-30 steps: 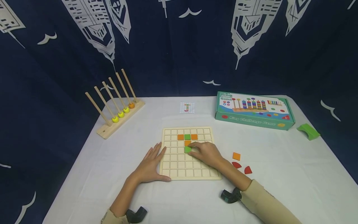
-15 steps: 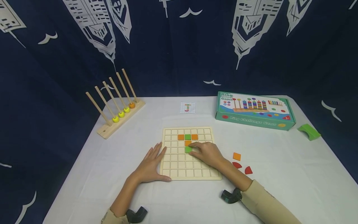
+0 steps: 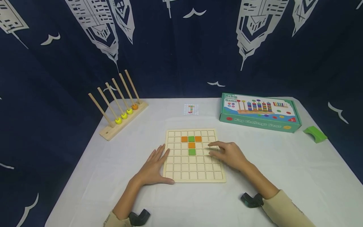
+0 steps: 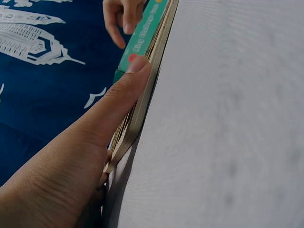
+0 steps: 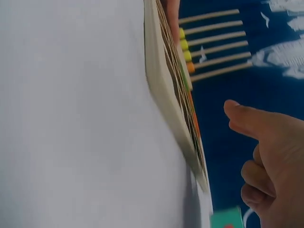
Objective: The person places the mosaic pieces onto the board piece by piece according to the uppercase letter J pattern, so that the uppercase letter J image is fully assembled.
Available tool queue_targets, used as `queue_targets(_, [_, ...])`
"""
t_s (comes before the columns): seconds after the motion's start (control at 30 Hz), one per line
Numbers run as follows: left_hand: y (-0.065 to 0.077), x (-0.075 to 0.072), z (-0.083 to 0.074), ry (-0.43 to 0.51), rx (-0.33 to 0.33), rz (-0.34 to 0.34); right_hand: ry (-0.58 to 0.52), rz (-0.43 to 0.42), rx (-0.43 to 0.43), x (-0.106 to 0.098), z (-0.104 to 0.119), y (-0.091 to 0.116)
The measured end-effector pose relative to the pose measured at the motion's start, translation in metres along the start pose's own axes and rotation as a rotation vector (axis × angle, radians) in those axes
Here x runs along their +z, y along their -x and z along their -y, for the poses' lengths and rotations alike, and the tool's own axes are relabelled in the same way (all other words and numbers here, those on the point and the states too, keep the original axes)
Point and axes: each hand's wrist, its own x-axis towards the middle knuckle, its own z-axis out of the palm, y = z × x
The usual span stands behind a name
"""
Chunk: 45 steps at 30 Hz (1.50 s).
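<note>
A square wooden grid board (image 3: 175, 167) lies on the table in the head view. Flat square tiles sit in its cells: an orange tile (image 3: 184, 139), a green tile (image 3: 191, 138) and another orange tile (image 3: 198, 139) in a row, with an orange tile (image 3: 191, 145) and a green tile (image 3: 192, 152) below the middle one. My left hand (image 3: 153, 167) rests along the board's left edge, fingers extended, thumb at the lower corner. Over the right side of the board, my right hand (image 3: 231, 154) holds nothing; its thumb and forefinger are apart, the other fingers curled.
Back left stands a wooden peg rack (image 3: 113, 130) with yellow and orange beads. A small pattern card (image 3: 191, 109) lies behind the board. At the back right are a green game box (image 3: 258, 124) and a green arch block (image 3: 315, 134).
My right hand has left the lower green tile and moved right. The loose orange and red pieces seen earlier are now out of sight, where the right forearm lies. My left hand stays put.
</note>
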Motion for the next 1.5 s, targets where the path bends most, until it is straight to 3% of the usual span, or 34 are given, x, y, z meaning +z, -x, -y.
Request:
queue_targets(0.17, [-0.001, 0.001, 0.0, -0.005, -0.002, 0.007, 0.029, -0.034, 0.039, -0.025, -0.03, 0.024])
queue_targets(0.33, [-0.001, 0.0, -0.001, -0.005, 0.0, 0.006, 0.053, -0.042, 0.147, -0.044, -0.054, 0.047])
queue_targets(0.57, [-0.001, 0.0, 0.0, -0.01, -0.007, 0.001, 0.088, -0.018, 0.186, -0.053, -0.07, 0.066])
queue_targets(0.77, [-0.001, 0.0, -0.001, -0.003, -0.009, 0.003, 0.106, 0.066, 0.222, -0.051, -0.073, 0.069])
queue_targets(1.03, [-0.001, 0.001, 0.001, -0.005, -0.003, 0.0, 0.109, 0.081, 0.222, -0.049, -0.074, 0.07])
queue_targets(1.3, [0.0, 0.002, 0.001, 0.002, -0.006, -0.015, 0.08, 0.024, 0.122, -0.049, -0.054, 0.056])
queue_targets(1.5, [-0.001, 0.001, 0.001, 0.01, -0.008, 0.0, 0.052, 0.013, 0.051, -0.036, -0.031, 0.037])
